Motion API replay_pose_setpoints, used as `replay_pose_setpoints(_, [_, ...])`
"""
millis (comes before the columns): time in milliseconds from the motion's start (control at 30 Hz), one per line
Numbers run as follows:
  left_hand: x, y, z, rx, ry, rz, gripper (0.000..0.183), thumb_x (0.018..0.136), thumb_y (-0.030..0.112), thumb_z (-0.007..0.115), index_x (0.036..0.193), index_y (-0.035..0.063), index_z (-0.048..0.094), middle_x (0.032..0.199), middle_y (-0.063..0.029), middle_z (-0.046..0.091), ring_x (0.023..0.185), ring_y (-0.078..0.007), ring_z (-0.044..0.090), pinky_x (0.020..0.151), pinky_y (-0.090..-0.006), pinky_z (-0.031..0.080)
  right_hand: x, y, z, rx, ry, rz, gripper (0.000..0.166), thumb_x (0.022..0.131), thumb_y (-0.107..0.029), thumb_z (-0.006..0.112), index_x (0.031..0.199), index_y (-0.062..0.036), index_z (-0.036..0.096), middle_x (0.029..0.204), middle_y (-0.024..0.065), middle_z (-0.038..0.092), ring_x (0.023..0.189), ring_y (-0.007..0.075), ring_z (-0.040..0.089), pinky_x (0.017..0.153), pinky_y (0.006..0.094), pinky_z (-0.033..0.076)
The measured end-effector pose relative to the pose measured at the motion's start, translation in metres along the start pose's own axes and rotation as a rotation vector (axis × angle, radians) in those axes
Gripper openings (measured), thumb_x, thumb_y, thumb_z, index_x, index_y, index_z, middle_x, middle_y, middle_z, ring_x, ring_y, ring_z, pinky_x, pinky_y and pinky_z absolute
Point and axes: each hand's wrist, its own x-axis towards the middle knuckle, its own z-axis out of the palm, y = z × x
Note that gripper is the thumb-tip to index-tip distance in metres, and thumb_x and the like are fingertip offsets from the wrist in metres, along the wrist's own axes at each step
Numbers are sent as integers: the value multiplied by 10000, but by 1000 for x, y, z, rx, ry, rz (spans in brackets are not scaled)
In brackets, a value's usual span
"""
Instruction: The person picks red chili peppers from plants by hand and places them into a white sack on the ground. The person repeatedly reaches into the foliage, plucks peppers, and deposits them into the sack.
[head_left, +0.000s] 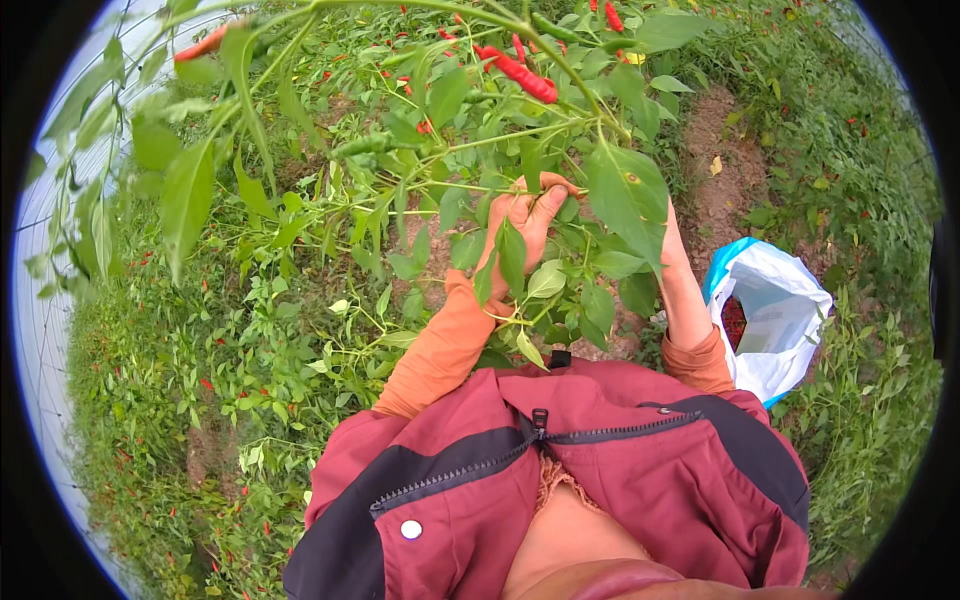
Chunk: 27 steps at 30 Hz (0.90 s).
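My left hand (525, 225) is among the branches of a chili pepper plant, with thumb and forefinger pinched together on a thin pepper stem (480, 187). An orange tone at the fingertips could be a finger or a pepper; I cannot tell. My right forearm (681, 292) reaches up on the right, but a large green leaf (630, 195) and foliage hide the right hand. Above the hands, a wrinkled red chili pepper (519, 74) hangs from an arching branch. A green chili pepper (367, 145) grows at the upper left of my left hand.
A white and blue bag (776, 300) stands open at my right, with red peppers (733, 326) inside. Dense pepper plants (285, 352) surround me. Bare soil (724, 161) shows between rows. Pale plastic sheeting (45, 360) curves along the left. An orange-red pepper (206, 43) hangs at upper left.
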Motion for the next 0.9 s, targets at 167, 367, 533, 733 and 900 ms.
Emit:
replay_pose_setpoints(167, [0,7,3,20,-21,-50,186,870,195,511,845,35,604,720,-15,557,655,-119,485,627,-260,393,-9,-11,6,-113,33,-129,164,782,-75,605,942,-43,585,662,1,569,631,23,502,551,216,425])
replay_pose_setpoints(367, [19,-7,-48,-330,266,-277,190,897,160,462,873,-17,525,781,-125,623,726,-176,626,598,-254,490,-24,11,-54,-579,339,-33,126,787,-113,605,792,-10,533,601,-13,500,512,52,417,445,205,336])
replay_pose_setpoints(533, [25,-16,-38,-254,89,-223,211,895,171,467,937,-32,508,883,-164,614,768,-199,619,676,-270,503,-21,-1,-46,-283,345,-66,271,788,-108,579,1042,-58,499,722,-14,492,564,46,424,482,200,356])
replay_pose_setpoints(733, [12,-25,-42,-373,44,-179,210,900,161,460,957,-37,501,889,-144,585,835,-229,599,770,-340,484,-102,69,-219,-998,847,126,345,790,-165,561,1119,-87,493,720,68,554,609,180,527,572,293,430])
replay_pose_setpoints(900, [6,-34,-45,-439,56,-198,209,899,173,469,919,-25,535,842,-122,606,777,-188,608,725,-295,484,-124,74,-233,-1768,540,500,523,738,-332,626,1149,-41,484,1169,217,473,1080,350,454,884,417,380])
